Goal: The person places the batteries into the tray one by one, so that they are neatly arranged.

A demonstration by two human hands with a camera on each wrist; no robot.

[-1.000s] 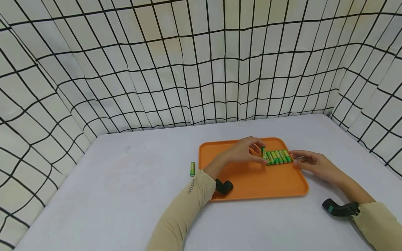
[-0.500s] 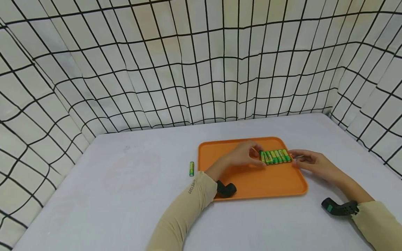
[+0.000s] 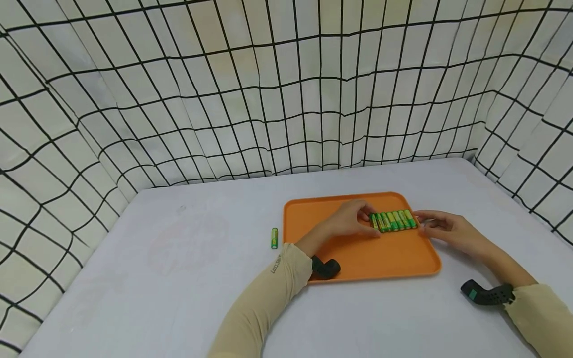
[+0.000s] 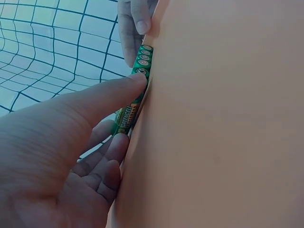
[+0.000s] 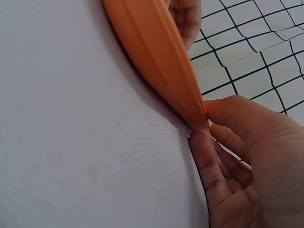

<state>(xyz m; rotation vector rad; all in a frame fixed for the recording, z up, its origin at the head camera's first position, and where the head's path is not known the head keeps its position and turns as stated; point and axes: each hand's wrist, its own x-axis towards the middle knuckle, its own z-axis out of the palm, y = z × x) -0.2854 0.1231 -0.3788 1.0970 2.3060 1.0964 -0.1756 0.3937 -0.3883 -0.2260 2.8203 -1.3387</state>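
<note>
Several green-and-yellow batteries (image 3: 392, 221) lie side by side in a row on an orange tray (image 3: 362, 258), against its right part. At the row's left end, my left hand (image 3: 351, 219) pinches the leftmost battery (image 4: 126, 116) lengthwise, thumb at its near end and fingertips toward its far end. My right hand (image 3: 452, 233) is at the tray's right edge. In the right wrist view, its thumb and fingertips (image 5: 204, 142) touch the outside of the rim, loosely bent. Another battery (image 3: 274, 238) lies alone on the table, left of the tray.
A white table (image 3: 179, 278) carries the tray. Walls of white cloth with black netting (image 3: 286, 99) stand at the back and both sides. Black wrist devices (image 3: 488, 292) sit on both forearms, the left one hanging over the tray's front left part.
The leftmost battery, tilted upright in my left hand earlier, has come down flat against the row. My right hand has stayed at the tray's right edge.
</note>
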